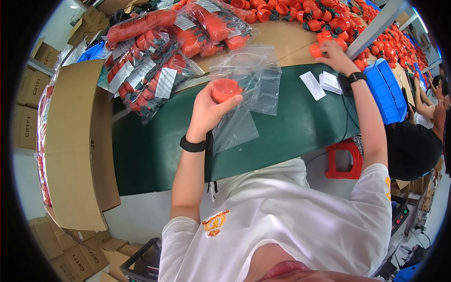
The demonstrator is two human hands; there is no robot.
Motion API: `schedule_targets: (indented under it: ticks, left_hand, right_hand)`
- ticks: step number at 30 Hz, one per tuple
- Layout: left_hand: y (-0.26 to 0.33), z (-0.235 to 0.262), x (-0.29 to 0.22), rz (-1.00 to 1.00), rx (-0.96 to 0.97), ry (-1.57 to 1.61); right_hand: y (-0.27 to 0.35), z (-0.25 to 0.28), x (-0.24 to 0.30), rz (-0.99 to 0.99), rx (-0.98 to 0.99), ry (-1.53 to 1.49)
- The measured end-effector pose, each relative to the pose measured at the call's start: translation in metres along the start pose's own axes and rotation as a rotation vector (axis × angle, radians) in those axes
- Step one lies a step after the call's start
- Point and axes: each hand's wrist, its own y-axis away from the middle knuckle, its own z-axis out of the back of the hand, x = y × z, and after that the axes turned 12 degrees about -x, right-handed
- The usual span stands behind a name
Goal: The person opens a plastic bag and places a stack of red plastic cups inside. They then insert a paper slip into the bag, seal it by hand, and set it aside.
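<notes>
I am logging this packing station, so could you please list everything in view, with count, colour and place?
orange cup: one, orange, in the left hand
clear bags: several, transparent, on the green table, beside the left hand
green table: one, dark green, centre
filled bags: several, clear with orange parts, upper left
loose orange parts: many, orange, top of the bench
white labels: a few, white, near the right wrist
blue bin: one, blue, right
big carton: one, brown, left
red stool: one, red, under the table
left hand: holds the orange cup
right hand: reaches into the loose orange parts
</notes>
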Motion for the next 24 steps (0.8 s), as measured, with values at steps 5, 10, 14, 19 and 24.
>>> schedule_targets:
  ticks: [5,10,14,19,24]
  left_hand:
    - [0.0,0.008,0.009,0.006,-0.002,0.008]
    - [-0.004,0.009,0.006,0.02,-0.016,0.017]
    - [-0.005,0.01,0.008,0.016,-0.031,0.037]
    - [-0.003,0.012,0.004,0.011,-0.033,0.012]
    - [-0.003,0.012,0.008,0.01,-0.023,0.008]
  right_hand:
    - [-0.037,-0.041,0.093,-0.055,0.149,-0.194]
    - [-0.039,-0.05,0.089,-0.336,0.007,-0.687]
    - [-0.023,-0.042,0.078,-0.532,0.009,-0.609]
    - [0.0,-0.037,0.14,-0.593,0.056,-0.301]
    - [0.007,-0.054,0.174,-0.484,-0.079,-0.086]
